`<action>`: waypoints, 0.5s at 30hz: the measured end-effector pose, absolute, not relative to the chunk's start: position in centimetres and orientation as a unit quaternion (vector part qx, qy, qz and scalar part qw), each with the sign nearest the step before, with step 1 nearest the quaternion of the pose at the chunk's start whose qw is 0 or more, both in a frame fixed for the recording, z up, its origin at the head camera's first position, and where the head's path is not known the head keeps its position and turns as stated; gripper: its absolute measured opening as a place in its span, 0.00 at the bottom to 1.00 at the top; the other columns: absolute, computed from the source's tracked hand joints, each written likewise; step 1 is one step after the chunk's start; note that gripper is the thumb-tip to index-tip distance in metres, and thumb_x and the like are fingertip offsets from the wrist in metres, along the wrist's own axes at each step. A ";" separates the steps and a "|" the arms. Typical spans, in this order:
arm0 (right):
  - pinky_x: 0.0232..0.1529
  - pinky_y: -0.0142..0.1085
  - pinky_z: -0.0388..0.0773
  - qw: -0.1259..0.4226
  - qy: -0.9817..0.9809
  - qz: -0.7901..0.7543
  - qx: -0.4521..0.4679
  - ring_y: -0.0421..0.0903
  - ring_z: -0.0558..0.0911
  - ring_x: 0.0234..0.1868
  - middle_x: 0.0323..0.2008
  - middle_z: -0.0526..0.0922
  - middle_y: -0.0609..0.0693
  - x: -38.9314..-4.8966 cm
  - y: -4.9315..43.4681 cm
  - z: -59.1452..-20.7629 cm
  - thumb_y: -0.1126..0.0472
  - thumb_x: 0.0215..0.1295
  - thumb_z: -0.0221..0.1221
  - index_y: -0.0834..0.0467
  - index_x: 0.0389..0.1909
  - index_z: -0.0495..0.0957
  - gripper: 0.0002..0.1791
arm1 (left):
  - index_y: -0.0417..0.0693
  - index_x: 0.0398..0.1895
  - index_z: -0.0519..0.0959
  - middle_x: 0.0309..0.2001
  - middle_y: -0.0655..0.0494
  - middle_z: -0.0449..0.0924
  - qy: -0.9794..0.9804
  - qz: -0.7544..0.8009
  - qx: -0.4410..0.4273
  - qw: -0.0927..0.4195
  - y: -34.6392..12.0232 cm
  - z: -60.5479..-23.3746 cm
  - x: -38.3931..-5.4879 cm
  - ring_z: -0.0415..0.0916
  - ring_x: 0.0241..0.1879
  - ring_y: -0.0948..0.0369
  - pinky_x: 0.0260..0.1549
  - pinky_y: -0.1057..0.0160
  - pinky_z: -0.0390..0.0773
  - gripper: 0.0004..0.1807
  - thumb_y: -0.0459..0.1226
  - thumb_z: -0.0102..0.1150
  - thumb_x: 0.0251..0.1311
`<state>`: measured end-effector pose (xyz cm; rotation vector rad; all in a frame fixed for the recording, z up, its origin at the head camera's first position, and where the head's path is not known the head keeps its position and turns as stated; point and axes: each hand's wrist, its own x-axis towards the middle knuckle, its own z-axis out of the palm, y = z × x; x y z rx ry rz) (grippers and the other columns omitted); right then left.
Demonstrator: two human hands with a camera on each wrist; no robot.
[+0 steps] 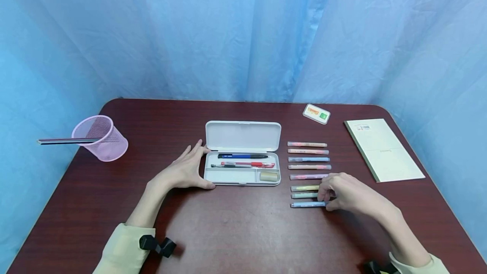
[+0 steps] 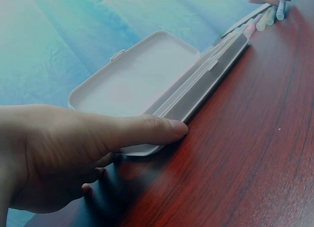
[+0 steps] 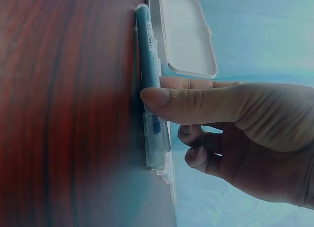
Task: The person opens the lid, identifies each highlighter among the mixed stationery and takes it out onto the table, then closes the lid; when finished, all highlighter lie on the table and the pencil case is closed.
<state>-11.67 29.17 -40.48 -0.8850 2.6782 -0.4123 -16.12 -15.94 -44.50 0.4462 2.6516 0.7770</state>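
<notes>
An open white pencil case [image 1: 243, 136] lies on the table, its lid tipped back. Inside are a blue pen [image 1: 243, 156], a red pen [image 1: 262, 165], a dark-tipped clear pen [image 1: 230, 165] and a beige block [image 1: 269, 176] in the front right compartment. My left hand [image 1: 184, 168] spreads around the case's left end, thumb along the front corner, fingers extended toward the hinge. At the near end of a column of pastel markers [image 1: 309, 167], my right hand [image 1: 351, 193] pinches a light blue marker [image 3: 148, 50] between thumb and forefinger, close to its clear cap.
A pink mesh pen cup [image 1: 114, 143] leans at the far left with thin pencils [image 1: 68, 141] jutting out. Toward the back right lie a small white case with coloured pictures [image 1: 316, 113] and a pale notebook [image 1: 384, 151]. Blue curtains [image 1: 228, 33] hang behind the table.
</notes>
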 end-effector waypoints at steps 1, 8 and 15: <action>0.30 0.27 0.75 0.144 0.931 -0.138 -0.305 0.28 0.74 0.31 0.27 0.80 0.31 -11.6 29.1 -40.5 0.67 0.46 0.77 0.42 0.26 0.84 0.17 | 0.48 0.72 0.63 0.84 0.37 0.41 0.934 0.273 0.157 0.170 -15.9 -44.5 -16.1 0.39 0.82 0.32 0.77 0.30 0.51 0.54 0.56 0.80 0.43; 0.29 0.27 0.73 0.144 0.937 -0.127 -0.293 0.27 0.72 0.30 0.26 0.78 0.31 -11.6 28.8 -40.7 0.67 0.46 0.77 0.41 0.24 0.82 0.17 | 0.48 0.73 0.62 0.84 0.36 0.40 0.934 0.273 0.156 0.171 -15.9 -44.5 -16.1 0.38 0.82 0.32 0.77 0.31 0.50 0.55 0.56 0.80 0.43; 0.29 0.27 0.73 0.141 0.936 -0.131 -0.294 0.27 0.73 0.29 0.26 0.79 0.31 -11.6 28.8 -40.8 0.68 0.45 0.77 0.42 0.24 0.82 0.18 | 0.48 0.73 0.62 0.84 0.37 0.39 0.933 0.276 0.156 0.174 -15.9 -44.5 -16.0 0.38 0.82 0.33 0.78 0.31 0.50 0.55 0.56 0.80 0.44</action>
